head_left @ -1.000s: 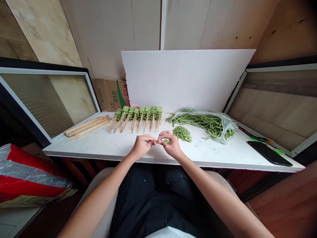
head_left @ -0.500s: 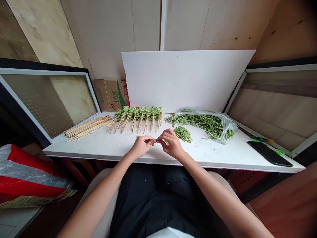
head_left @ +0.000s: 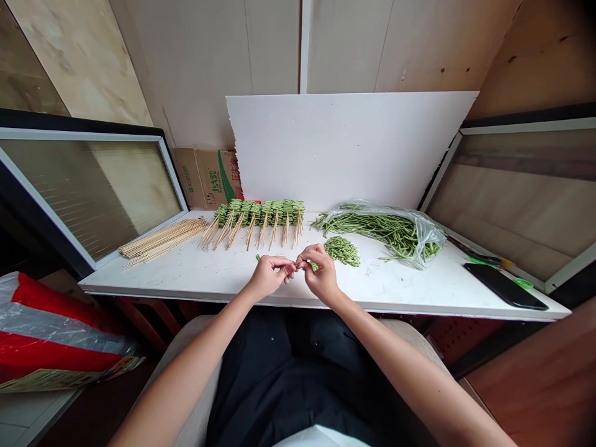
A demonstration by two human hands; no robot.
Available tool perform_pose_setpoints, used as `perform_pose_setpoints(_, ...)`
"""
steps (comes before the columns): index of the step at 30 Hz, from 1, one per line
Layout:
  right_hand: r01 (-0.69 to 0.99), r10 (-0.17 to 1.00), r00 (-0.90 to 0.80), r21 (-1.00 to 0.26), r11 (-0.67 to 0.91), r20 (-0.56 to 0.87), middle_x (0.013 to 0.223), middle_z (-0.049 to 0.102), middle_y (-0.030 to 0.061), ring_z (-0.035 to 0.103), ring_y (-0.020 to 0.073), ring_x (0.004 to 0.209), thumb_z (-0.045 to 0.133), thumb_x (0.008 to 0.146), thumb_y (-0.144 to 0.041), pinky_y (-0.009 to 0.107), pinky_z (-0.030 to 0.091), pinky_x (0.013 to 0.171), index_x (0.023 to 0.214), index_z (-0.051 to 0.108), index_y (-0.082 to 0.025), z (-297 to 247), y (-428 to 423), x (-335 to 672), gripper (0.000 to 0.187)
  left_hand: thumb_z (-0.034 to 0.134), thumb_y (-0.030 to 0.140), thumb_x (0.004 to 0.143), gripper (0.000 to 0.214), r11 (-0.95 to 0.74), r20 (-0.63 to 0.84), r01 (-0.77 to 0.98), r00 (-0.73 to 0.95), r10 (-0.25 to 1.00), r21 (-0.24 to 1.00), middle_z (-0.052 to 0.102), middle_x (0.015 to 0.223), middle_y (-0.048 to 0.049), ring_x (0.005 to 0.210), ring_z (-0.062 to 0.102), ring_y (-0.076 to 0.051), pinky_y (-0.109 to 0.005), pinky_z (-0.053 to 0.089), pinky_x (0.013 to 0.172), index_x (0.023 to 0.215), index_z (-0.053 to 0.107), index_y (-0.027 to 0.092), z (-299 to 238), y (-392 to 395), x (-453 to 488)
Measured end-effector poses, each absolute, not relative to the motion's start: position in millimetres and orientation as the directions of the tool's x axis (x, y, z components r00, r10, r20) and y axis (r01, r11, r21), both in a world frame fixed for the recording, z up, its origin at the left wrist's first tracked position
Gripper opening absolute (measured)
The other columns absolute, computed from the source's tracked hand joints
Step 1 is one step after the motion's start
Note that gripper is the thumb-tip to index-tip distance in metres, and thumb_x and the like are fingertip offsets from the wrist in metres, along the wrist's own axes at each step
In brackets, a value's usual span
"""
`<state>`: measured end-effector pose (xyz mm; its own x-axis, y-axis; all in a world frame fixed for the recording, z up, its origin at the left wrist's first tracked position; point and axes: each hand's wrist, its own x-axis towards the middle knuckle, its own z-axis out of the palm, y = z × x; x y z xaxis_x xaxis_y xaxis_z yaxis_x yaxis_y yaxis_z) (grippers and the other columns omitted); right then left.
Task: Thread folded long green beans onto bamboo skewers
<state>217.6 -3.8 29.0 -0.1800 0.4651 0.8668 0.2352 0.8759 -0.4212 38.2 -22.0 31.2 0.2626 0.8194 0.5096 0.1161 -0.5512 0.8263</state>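
Note:
My left hand (head_left: pixel 271 275) and my right hand (head_left: pixel 319 272) meet at the fingertips above the front of the white table (head_left: pixel 391 288). The left one is closed in a pinch, and what it grips is too small to make out. Inside the curled fingers of the right one shows a bit of cut green bean (head_left: pixel 314 266). A small green tip (head_left: pixel 258 256) shows just past my left hand; whether it is held or lying there I cannot tell. Beyond my right hand lies a pile of cut green bean pieces (head_left: pixel 343 251).
Several finished bean skewers (head_left: pixel 270 214) stand in a row at the back. Loose bamboo skewers (head_left: pixel 162 239) lie to the left. Long green beans (head_left: pixel 386 230) lie in a clear plastic bag (head_left: pixel 427 233). A black phone (head_left: pixel 505 286) lies by the right edge, near scissors (head_left: pixel 475 253).
My right hand's fingertips have shifted slightly and come closer round those of the left. Both hands stay in nearly the same place. The view has moved a little.

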Motion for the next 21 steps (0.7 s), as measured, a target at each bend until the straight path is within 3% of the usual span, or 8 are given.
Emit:
perform_pose_setpoints(4,0.342,0.321,-0.142,-0.258,0.904,0.936,0.073,0.071,0.0017,0.061,0.026,0.092,0.054,0.082,0.002,0.045,0.045,0.085,0.081,0.069,-0.026,42.6,-16.4,219.9,0.032,0.078,0.054,0.087,0.045,-0.437,0.438,-0.071,0.288,0.852,0.897,0.061,0.061,-0.0021,0.053,0.056,-0.012,-0.027,0.049,0.057,0.069,0.068,0.013,45.5,-35.8,49.6)
perform_pose_setpoints(7,0.375,0.316,-0.124,-0.251,0.892,0.94,0.073,0.071,0.0018,0.061,0.0271,0.094,0.055,0.081,0.002,0.045,0.044,0.085,0.078,0.069,-0.027,51.5,-24.0,220.8,0.032,0.081,0.053,0.084,0.046,-0.413,0.431,-0.125,0.294,0.853,0.902,0.06,0.06,-0.0011,0.053,0.055,-0.011,-0.026,0.049,0.055,0.067,0.066,0.013,53.3,-42.6,53.7)
perform_pose_setpoints(11,0.367,0.391,-0.085,-0.336,0.867,0.916,0.069,0.068,0.0019,0.057,0.0265,0.09,0.053,0.083,0.0,0.045,0.045,0.084,0.076,0.069,-0.026,52.9,-28.3,215.1,0.031,0.082,0.051,0.083,0.046,-0.401,0.422,-0.132,0.26,0.868,0.907,0.059,0.06,-0.0011,0.051,0.054,-0.01,-0.025,0.048,0.054,0.066,0.066,0.013,52.3,-40.1,53.8)
perform_pose_setpoints(16,0.33,0.582,0.038,-0.56,0.76,0.812,0.071,0.068,0.0037,0.057,0.0268,0.092,0.057,0.086,-0.008,0.042,0.047,0.085,0.072,0.07,-0.026,43.7,-15.9,213.4,0.026,0.081,0.05,0.086,0.043,-0.429,0.458,-0.164,0.236,0.857,0.888,0.062,0.067,-0.0024,0.053,0.056,-0.01,-0.025,0.05,0.053,0.068,0.068,0.013,55.1,-47.6,62.5)
perform_pose_setpoints(19,0.308,0.697,0.058,-0.677,0.668,0.715,0.084,0.075,0.0062,0.059,0.0278,0.098,0.064,0.09,-0.024,0.041,0.048,0.084,0.079,0.075,-0.025,34.5,8.2,225.7,0.015,0.075,0.047,0.092,0.038,-0.495,0.51,-0.122,0.204,0.836,0.86,0.067,0.073,-0.0049,0.055,0.059,-0.011,-0.027,0.053,0.057,0.076,0.073,0.013,61.6,-57.0,67.0)
perform_pose_setpoints(21,0.38,0.749,0.055,-0.708,0.596,0.66,0.094,0.076,0.0085,0.058,0.0298,0.103,0.069,0.091,-0.037,0.041,0.046,0.085,0.085,0.078,-0.024,26.4,28.7,239.3,0.017,0.073,0.047,0.095,0.036,-0.53,0.533,-0.066,0.183,0.826,0.845,0.07,0.076,-0.0067,0.057,0.06,-0.012,-0.027,0.053,0.058,0.083,0.077,0.013,63.1,-57.8,65.1)
